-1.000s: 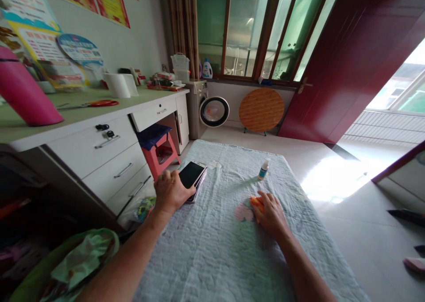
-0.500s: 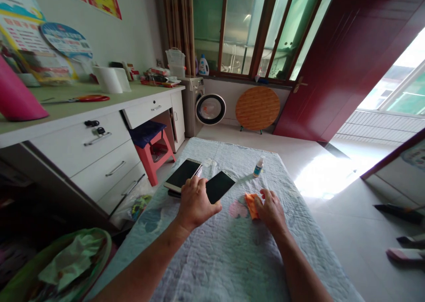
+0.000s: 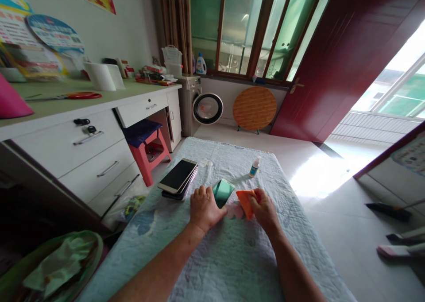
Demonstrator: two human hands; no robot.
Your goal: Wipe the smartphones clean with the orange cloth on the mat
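Observation:
My left hand (image 3: 205,208) is closed round the lower left side of a smartphone (image 3: 223,192), whose dark screen mirrors green light. Pinched in the fingers of my right hand (image 3: 264,208) is an orange cloth (image 3: 245,202), close to the phone's right edge but apart from it. To the left, a stack of phones (image 3: 179,176) lies on the quilted cloth cover (image 3: 212,253), the top one screen up. A small white spray bottle (image 3: 254,167) with a blue label stands upright beyond my right hand.
On the left is a desk (image 3: 133,99) with scissors (image 3: 79,96) and paper rolls (image 3: 101,76). A red stool (image 3: 151,156) is tucked beside it. A waste bin (image 3: 96,253) stands at lower left. Behind are a washing machine (image 3: 189,100) and a round wooden tabletop (image 3: 254,109).
My left hand has moved right with the phone, away from the stack, and the phone has tilted. My right hand has lifted the orange cloth and brought it left towards the phone.

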